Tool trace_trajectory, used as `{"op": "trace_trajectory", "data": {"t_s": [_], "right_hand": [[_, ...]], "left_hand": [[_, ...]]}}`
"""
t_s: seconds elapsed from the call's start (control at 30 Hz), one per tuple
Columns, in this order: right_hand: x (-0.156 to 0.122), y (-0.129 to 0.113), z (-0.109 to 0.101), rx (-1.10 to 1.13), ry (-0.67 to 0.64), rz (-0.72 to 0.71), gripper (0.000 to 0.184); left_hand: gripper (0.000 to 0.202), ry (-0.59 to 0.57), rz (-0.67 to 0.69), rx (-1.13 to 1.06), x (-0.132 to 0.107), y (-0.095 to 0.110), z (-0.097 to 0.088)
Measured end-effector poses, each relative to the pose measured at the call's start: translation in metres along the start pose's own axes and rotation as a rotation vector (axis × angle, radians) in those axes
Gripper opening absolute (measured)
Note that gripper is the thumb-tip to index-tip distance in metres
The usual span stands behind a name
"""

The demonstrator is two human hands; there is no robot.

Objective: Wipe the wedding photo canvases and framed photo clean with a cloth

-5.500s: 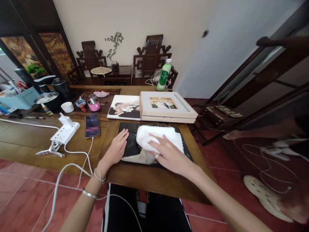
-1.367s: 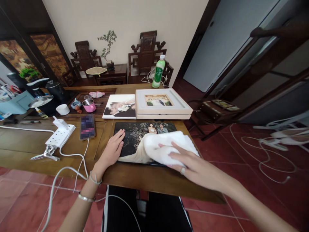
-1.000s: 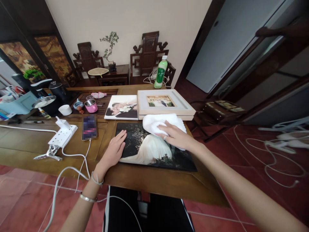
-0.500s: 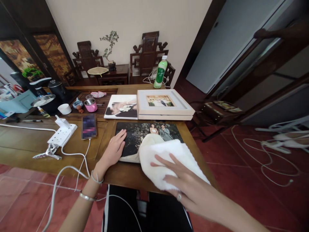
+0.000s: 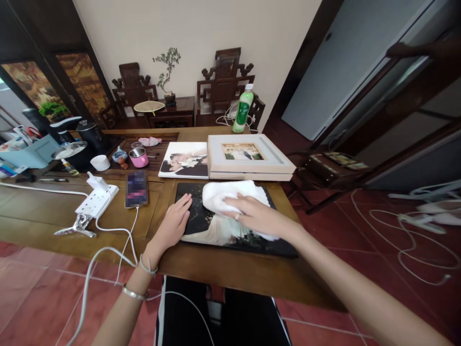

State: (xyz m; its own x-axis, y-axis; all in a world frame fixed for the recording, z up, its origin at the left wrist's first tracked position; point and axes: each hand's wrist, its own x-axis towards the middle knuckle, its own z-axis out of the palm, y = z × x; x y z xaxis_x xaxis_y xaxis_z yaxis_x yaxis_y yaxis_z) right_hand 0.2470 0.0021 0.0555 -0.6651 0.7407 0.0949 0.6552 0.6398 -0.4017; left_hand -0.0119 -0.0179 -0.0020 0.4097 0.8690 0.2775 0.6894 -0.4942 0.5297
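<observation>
A dark wedding photo panel (image 5: 216,233) lies flat near the table's front edge. My left hand (image 5: 177,217) rests on its left edge, fingers stretched out and lying flat. With my right hand (image 5: 252,214) I press a white towel (image 5: 230,190) onto the upper middle of the panel; the fingers are partly sunk in the cloth. The towel hides the couple in the picture, while the pale dress train shows below it. Just behind the panel are a white photo print (image 5: 184,161) and a pale picture frame (image 5: 277,163) stacked on another.
A power strip (image 5: 96,199) with white cables and a charging phone (image 5: 136,189) lie to the left. Beyond them stand a pink cup (image 5: 139,157), a white cup (image 5: 100,163) and a black kettle (image 5: 90,134). A green bottle (image 5: 243,109) stands at the table's back edge.
My right hand has pushed the towel away from me, from the panel's lower right to its upper middle. More of the dress and the lower right corner shows. My left hand stays in place.
</observation>
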Motion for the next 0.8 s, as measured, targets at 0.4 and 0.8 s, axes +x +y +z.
{"op": "trace_trajectory", "data": {"t_s": [0.4,0.8], "right_hand": [[0.015,-0.008,0.035,-0.121,0.102,-0.075,0.035],[-0.075,-0.084,0.006,0.136,-0.235,-0.159,0.036]], "left_hand": [[0.043,0.006,0.009,0.002,0.0,-0.002,0.001],[0.042,0.013,-0.008,-0.013,0.0,0.003,-0.001]]}}
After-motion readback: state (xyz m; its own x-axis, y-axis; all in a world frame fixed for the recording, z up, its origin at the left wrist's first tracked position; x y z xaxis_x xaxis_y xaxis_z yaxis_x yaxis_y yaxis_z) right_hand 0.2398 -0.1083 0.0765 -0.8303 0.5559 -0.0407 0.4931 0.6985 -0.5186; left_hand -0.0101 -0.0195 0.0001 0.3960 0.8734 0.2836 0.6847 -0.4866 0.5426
